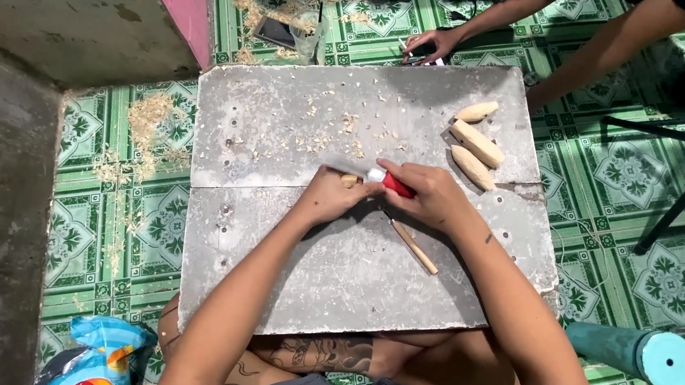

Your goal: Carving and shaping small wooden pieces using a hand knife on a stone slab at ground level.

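At tabletop point(283, 113) centre: left hand point(327, 197) pinches wood piece point(349, 180); right hand point(433, 196) at 3 o'clock, grip clenched on red-handled knife point(397, 186) (blade pointing 9 o'clock).

Three wood pieces point(476, 144) on board's point(285, 278) right; chisel point(414, 247), perhaps, nearer

Person, head view, seated; two bare forearms, no gloves, rings or watch visible
- Left hand point(327, 198): bare; forearm unmarked on the side shown; black sleeve edge with white print at the upper arm
- Right hand point(433, 196): bare; small dark tattoo mark near the wrist; black sleeve hem with white lettering at the upper arm
- Legs: bare knees, dark line tattoos on the thighs
- Shorts: dark grey fabric
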